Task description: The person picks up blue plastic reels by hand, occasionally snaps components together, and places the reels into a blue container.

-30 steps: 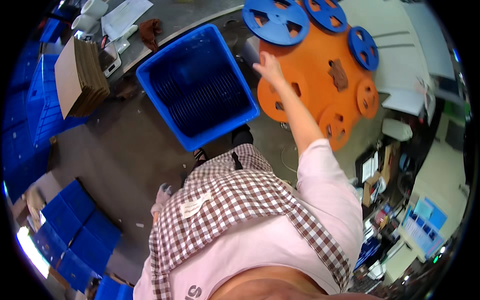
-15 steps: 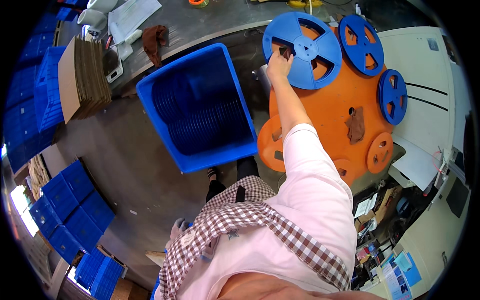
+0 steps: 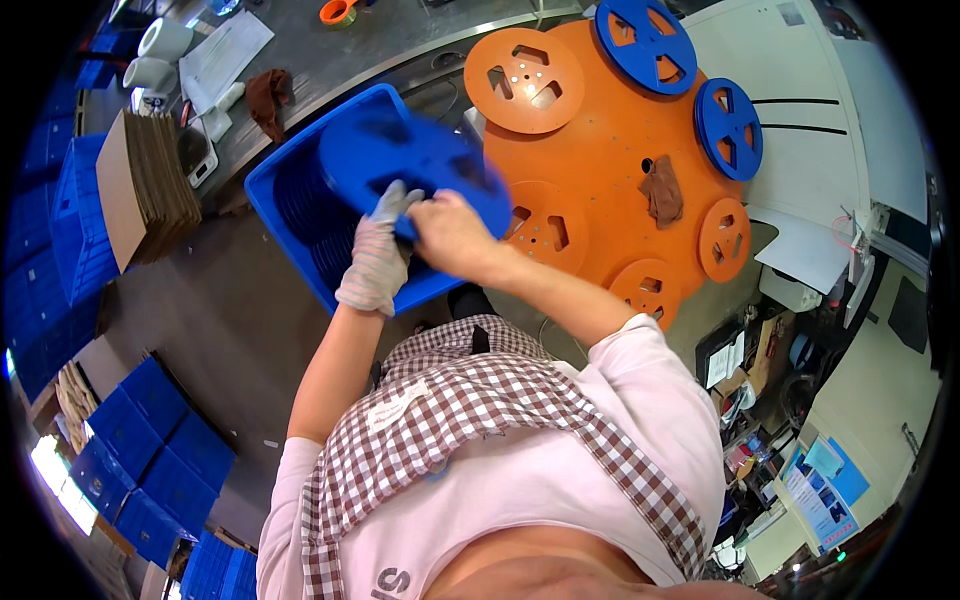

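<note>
A large blue plastic reel (image 3: 455, 165), smeared by motion, is held over the blue bin (image 3: 262, 185). My gloved left hand (image 3: 378, 258) grips its near edge. Beside it, my bare right hand (image 3: 450, 235) is closed on the same reel, close to the left one. Inside the bin, several blue reels (image 3: 300, 205) stand on edge in rows, partly hidden by the held reel. To the right is an orange round table (image 3: 600, 180) with orange discs set round its rim; one orange disc (image 3: 525, 80) at its far left carries no reel.
Two more blue reel positions, a far one (image 3: 647, 45) and a right one (image 3: 728, 130), are on the orange table, with a brown cloth (image 3: 662, 192) between discs. Behind the bin runs a metal workbench (image 3: 390, 45). Cardboard sheets (image 3: 150, 190) and stacked blue crates (image 3: 150, 430) stand at left.
The blue reel has come off the orange table's far-left disc and moved left over the bin. My left hand has risen from my side and joined the right on it.
</note>
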Motion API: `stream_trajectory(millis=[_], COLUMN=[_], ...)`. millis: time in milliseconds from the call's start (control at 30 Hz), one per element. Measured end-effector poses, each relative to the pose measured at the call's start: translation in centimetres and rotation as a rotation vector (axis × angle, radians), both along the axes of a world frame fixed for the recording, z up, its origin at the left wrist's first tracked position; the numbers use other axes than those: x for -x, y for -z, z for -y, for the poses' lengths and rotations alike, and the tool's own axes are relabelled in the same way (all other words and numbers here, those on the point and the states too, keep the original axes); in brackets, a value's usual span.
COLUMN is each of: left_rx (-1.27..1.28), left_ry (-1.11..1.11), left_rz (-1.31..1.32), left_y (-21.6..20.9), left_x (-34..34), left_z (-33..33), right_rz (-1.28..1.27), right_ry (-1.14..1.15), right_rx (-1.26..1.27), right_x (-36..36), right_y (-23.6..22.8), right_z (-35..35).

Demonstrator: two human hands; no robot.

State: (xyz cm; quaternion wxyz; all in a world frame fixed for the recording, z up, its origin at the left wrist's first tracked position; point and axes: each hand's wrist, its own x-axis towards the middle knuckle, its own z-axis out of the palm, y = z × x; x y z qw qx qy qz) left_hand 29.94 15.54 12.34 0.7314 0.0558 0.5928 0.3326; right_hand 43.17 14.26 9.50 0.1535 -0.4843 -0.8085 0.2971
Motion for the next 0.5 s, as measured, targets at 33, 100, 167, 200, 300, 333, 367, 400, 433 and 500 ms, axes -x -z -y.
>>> stream_trajectory(millis=[33, 100, 167, 200, 300, 333, 367, 400, 433, 500], left_rx=[0.034, -0.36, 0.142, 0.149, 0.004, 0.107, 0.218, 0.26, 0.304, 0.325], left_ry=[-0.16, 0.093, -0.46, -0.471, -0.396, -0.466, -0.525, -0.576, -0.615, -0.651], left_rz=[0.098, -0.228, -0.084, -0.044, 0.28, 0.153, 0.025, -0.065, -0.145, -0.26], left_y=[0.7, 2.0, -0.1, 0.2, 3.2, 1.8, -0.2, -1.5, -2.0, -1.8], left_x=[0.2, 3.2, 5.4, 7.9, 19.7, 19.2, 18.7, 19.0, 19.5, 22.4], left_z=[0.8, 5.2, 5.1, 6.6, 16.2, 16.4, 15.9, 16.7, 17.7, 21.3], right_rz=[-0.071, -0.261, -0.39, -0.264, 0.016, 0.394, 0.478, 0.517, 0.565, 0.702], right_ry=[-0.01, -0.269, -0.201, 0.077, 0.65, 0.686, 0.742, 0.804, 0.877, 0.875], right_rx=[0.115, 0.182, 0.222, 0.296, 0.317, 0.17, 0.056, 0.125, 0.192, 0.325], right_x=[0.4, -1.5, -6.4, -9.3, -19.7, -23.9, -29.2, -30.7, -32.2, -32.6], right_y=[-1.1, -2.5, 0.0, 0.8, 8.0, 10.3, 14.4, 15.3, 15.6, 15.5], right_z=[0.6, 0.1, -4.6, -7.4, -14.2, -16.0, -16.8, -18.1, -19.3, -21.2])
